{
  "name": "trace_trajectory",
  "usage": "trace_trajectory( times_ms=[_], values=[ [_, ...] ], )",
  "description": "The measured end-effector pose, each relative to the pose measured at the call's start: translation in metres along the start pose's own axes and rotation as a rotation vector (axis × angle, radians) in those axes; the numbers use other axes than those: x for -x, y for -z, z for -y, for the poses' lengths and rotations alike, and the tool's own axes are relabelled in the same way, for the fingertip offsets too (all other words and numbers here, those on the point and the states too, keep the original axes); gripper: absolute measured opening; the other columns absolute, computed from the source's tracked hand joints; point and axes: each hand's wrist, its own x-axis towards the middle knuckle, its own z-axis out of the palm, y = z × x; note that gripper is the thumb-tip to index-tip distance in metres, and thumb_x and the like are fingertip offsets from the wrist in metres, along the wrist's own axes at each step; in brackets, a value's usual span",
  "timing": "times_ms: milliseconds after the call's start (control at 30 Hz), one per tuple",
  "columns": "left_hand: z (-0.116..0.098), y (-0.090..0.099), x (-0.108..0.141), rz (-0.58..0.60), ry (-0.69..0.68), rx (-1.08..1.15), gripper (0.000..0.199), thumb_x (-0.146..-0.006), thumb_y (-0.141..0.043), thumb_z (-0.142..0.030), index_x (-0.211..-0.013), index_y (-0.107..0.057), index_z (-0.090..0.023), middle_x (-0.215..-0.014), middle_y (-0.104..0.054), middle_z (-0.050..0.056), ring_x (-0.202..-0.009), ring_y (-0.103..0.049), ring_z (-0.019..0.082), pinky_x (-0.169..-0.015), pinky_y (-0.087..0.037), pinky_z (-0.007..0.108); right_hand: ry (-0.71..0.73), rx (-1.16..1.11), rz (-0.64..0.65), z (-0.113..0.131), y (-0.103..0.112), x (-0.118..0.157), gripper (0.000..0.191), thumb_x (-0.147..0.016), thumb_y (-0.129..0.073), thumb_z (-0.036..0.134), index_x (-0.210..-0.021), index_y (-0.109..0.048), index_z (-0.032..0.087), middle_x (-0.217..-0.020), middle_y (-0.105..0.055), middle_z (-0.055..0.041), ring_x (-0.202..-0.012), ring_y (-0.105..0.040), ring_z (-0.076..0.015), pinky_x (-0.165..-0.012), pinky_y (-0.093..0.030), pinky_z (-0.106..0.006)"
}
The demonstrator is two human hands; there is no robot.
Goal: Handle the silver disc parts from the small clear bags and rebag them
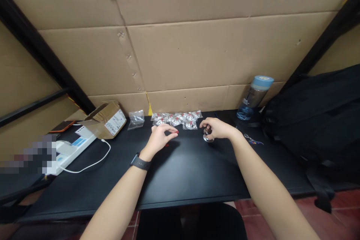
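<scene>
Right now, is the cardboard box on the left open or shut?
Open: the cardboard box has flaps spread outward at its top, not folded over it. What is inside, I cannot tell.

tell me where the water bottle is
In the head view, the bottle stands on the right, at the table's back, between the cardboard wall and black bag.

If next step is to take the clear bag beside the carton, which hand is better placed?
Left, I judge: the left hand is nearer the clear bag, pinching only something red; the right hand is farther, holding a shiny object.
</scene>
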Motion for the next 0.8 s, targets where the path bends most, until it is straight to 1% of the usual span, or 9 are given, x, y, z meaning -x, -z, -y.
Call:
trace_trajectory(
  times_ms=[67, 200, 333, 433, 500, 567, 667, 733, 800],
  values=[
    [0.000, -0.004, 0.000, -0.015, 0.000, 0.041, 0.011, -0.082, -0.076, -0.037, -0.086, -0.078, -0.028, -0.094, -0.078, 0.000, -0.096, -0.071, 0.020, -0.094, -0.047, 0.033, 0.041, -0.082, -0.051, 0.003, -0.001, -0.002, 0.044, -0.060, -0.077, 0.019, -0.104, -0.072, 0.020, -0.093, -0.070, -0.0026, -0.083, -0.066, -0.0175, -0.077, -0.051, -0.025],
    [-0.002, -0.009, 0.001, -0.052, 0.032, 0.090, 0.012, -0.081, -0.075, -0.039, -0.085, -0.079, -0.029, -0.092, -0.078, -0.001, -0.090, -0.072, 0.019, -0.090, -0.050, 0.031, 0.078, -0.176, -0.112, 0.016, -0.010, -0.007, 0.035, -0.064, -0.076, 0.019, -0.098, -0.073, 0.021, -0.087, -0.074, -0.0008, -0.083, -0.069, -0.0181, -0.080, -0.052, -0.027],
    [-0.004, -0.010, 0.001, -0.067, 0.042, 0.111, 0.013, -0.083, -0.073, -0.041, -0.084, -0.079, -0.030, -0.094, -0.079, -0.002, -0.093, -0.072, 0.019, -0.094, -0.049, 0.032, 0.149, -0.325, -0.165, 0.032, -0.024, -0.013, 0.047, -0.065, -0.077, 0.018, -0.111, -0.070, 0.022, -0.103, -0.076, -0.0034, -0.097, -0.071, -0.0201, -0.088, -0.054, -0.030],
    [-0.005, -0.011, 0.001, -0.072, 0.081, 0.097, 0.014, -0.084, -0.071, -0.041, -0.085, -0.079, -0.029, -0.096, -0.078, -0.002, -0.095, -0.071, 0.020, -0.096, -0.048, 0.033, 0.185, -0.515, -0.165, 0.042, -0.035, -0.016, 0.051, -0.067, -0.078, 0.019, -0.117, -0.067, 0.021, -0.110, -0.074, -0.0059, -0.098, -0.072, -0.0197, -0.093, -0.056, -0.034],
    [-0.006, -0.011, 0.001, -0.075, 0.091, 0.088, 0.015, -0.086, -0.070, -0.041, -0.087, -0.078, -0.029, -0.098, -0.078, -0.001, -0.098, -0.070, 0.021, -0.098, -0.047, 0.035, 0.177, -0.624, -0.216, 0.050, -0.042, -0.017, 0.047, -0.069, -0.078, 0.023, -0.114, -0.066, 0.020, -0.111, -0.073, -0.0074, -0.098, -0.072, -0.0210, -0.089, -0.059, -0.035],
    [-0.008, -0.012, 0.001, -0.079, 0.070, 0.090, 0.014, -0.087, -0.069, -0.039, -0.088, -0.078, -0.028, -0.102, -0.076, 0.000, -0.103, -0.068, 0.021, -0.101, -0.046, 0.036, 0.177, -0.700, -0.310, 0.059, -0.048, -0.019, 0.043, -0.072, -0.078, 0.028, -0.112, -0.066, 0.020, -0.113, -0.071, -0.0085, -0.103, -0.071, -0.0235, -0.085, -0.061, -0.035],
    [-0.009, -0.015, 0.001, -0.099, 0.051, 0.092, 0.012, -0.087, -0.070, -0.037, -0.089, -0.078, -0.028, -0.110, -0.072, 0.002, -0.110, -0.064, 0.022, -0.105, -0.044, 0.039, 0.219, -0.749, -0.432, 0.072, -0.057, -0.019, 0.041, -0.074, -0.078, 0.030, -0.112, -0.067, 0.022, -0.119, -0.070, -0.0089, -0.113, -0.068, -0.0256, -0.087, -0.061, -0.036],
    [-0.009, -0.017, 0.000, -0.121, 0.063, 0.098, 0.011, -0.086, -0.070, -0.036, -0.089, -0.078, -0.028, -0.112, -0.069, 0.003, -0.112, -0.062, 0.023, -0.106, -0.043, 0.041, 0.243, -0.728, -0.474, 0.078, -0.062, -0.019, 0.040, -0.074, -0.080, 0.032, -0.111, -0.068, 0.023, -0.122, -0.070, -0.0085, -0.113, -0.068, -0.0253, -0.091, -0.061, -0.037],
    [-0.009, -0.018, -0.001, -0.136, 0.066, 0.113, 0.011, -0.086, -0.070, -0.034, -0.088, -0.078, -0.027, -0.111, -0.068, 0.004, -0.112, -0.061, 0.023, -0.105, -0.044, 0.040, 0.250, -0.680, -0.492, 0.081, -0.065, -0.019, 0.042, -0.072, -0.083, 0.033, -0.110, -0.069, 0.023, -0.119, -0.071, -0.0075, -0.108, -0.070, -0.0246, -0.096, -0.059, -0.039]
  ],
)
